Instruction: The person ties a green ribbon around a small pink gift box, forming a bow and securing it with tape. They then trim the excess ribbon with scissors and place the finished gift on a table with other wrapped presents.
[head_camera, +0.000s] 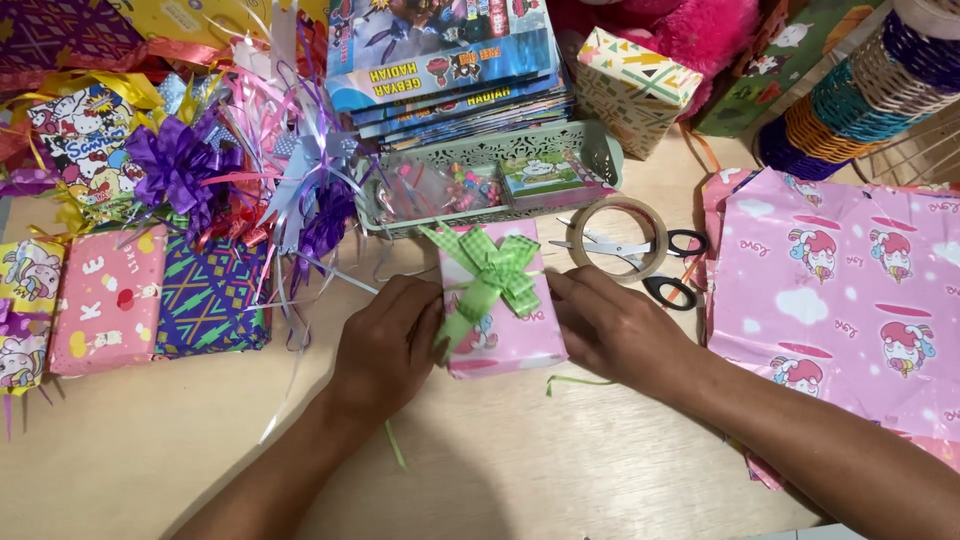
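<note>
While both hands press against its sides, the small pink-wrapped gift box (502, 330) sits on the wooden table (500, 470) between them, topped by a green checked ribbon bow (497, 268). The left hand (385, 345) grips the box's left edge, fingers curled onto the ribbon tail. The right hand (610, 325) holds the opposite edge, fingers closed against the wrapping. Just beyond the right hand lie a tape roll (618, 237) and black-handled scissors (650, 262); pink wrapping paper (850, 290) spreads to its right.
</note>
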